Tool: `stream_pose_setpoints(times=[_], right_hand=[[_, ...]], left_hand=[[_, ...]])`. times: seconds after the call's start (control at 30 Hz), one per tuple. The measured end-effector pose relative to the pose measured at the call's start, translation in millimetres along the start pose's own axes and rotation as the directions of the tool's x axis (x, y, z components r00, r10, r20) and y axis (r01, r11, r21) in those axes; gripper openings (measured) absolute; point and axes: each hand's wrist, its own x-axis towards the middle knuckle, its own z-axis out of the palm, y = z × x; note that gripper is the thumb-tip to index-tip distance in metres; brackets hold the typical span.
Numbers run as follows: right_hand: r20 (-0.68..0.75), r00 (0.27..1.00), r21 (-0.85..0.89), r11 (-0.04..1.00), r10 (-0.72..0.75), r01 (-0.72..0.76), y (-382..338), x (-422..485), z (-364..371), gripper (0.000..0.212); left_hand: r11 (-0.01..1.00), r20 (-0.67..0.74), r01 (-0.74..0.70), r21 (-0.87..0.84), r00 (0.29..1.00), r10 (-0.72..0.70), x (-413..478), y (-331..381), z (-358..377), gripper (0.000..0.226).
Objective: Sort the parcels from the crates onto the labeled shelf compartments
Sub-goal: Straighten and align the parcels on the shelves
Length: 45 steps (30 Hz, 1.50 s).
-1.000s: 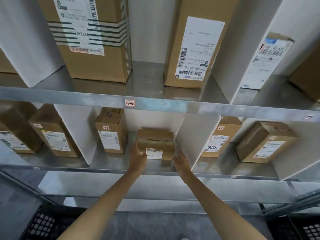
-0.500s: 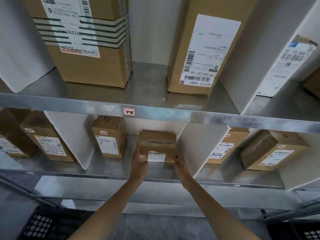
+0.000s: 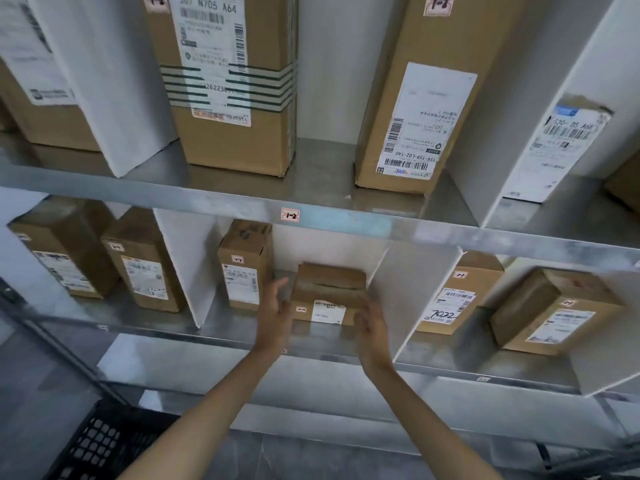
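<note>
Flanking small parcel [image 3: 329, 292] near lower shelf [image 3: 235, 328] front edge, left hand [image 3: 274, 317] fingers straight and apart, right hand [image 3: 372, 328] fingers relaxed, gripping nothing.

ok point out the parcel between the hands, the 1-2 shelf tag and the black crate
parcel [image 3: 330, 276], head view, brown top face
1-2 shelf tag [image 3: 290, 215], head view, sticker middle
black crate [image 3: 100, 441], head view, lattice wall

The small parcel [image 3: 329, 287] is recorded as brown cardboard with a white, black-printed label. The tall parcel [image 3: 242, 143] is brown, banded by dark green stripes over its white label. The shelf [image 3: 450, 233] is grey metal, its dividers [image 3: 187, 258] white. The shelf tag [image 3: 290, 215] is white, red-edged and marked in black. The crate [image 3: 100, 441] is a black lattice.
</note>
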Motion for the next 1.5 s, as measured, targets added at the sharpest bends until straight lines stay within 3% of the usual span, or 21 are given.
stream_pose_setpoints(times=[0.17, 0.43, 0.57, 0.8, 1.03, 1.23, 1.33, 1.5], right_hand=[[0.142, 0.974, -0.064, 0.980, -0.176, 0.186, -36, -7, 5, 0.026], [0.233, 0.924, 0.042, 0.952, -0.303, 0.302, -77, -39, 47, 0.027], [0.291, 0.915, 0.072, 0.960, -0.278, 0.269, -81, -56, 80, 0.030], [0.442, 0.865, 0.034, 0.968, -0.237, 0.248, -100, -74, 171, 0.025], [0.483, 0.820, 0.016, 0.940, -0.307, 0.342, -131, -91, 271, 0.021], [0.410, 0.898, -0.104, 0.970, -0.159, 0.219, -144, -67, 328, 0.052], [0.323, 0.941, -0.148, 0.977, -0.097, 0.152, -151, -42, 345, 0.058], [0.332, 0.943, -0.167, 0.986, 0.037, 0.020, -152, -19, 359, 0.069]], left_hand=[[0.996, -0.090, -0.083, -0.034, 0.993, 0.080, -19, 24, -33, 0.030], [0.998, -0.245, -0.008, -0.064, 0.970, -0.008, -50, 35, -111, 0.046], [0.999, -0.259, 0.047, -0.010, 0.965, -0.048, -49, 26, -147, 0.051], [1.000, -0.285, 0.000, -0.005, 0.959, -0.002, 2, 8, -219, 0.046], [0.999, -0.259, 0.007, 0.039, 0.966, 0.003, 71, -13, -289, 0.051], [0.985, 0.065, 0.088, 0.147, 0.993, -0.098, 120, -35, -304, 0.089], [0.977, 0.119, 0.174, 0.120, 0.975, -0.188, 138, -43, -299, 0.084], [0.963, 0.072, 0.182, 0.196, 0.977, -0.199, 148, -62, -294, 0.063]])
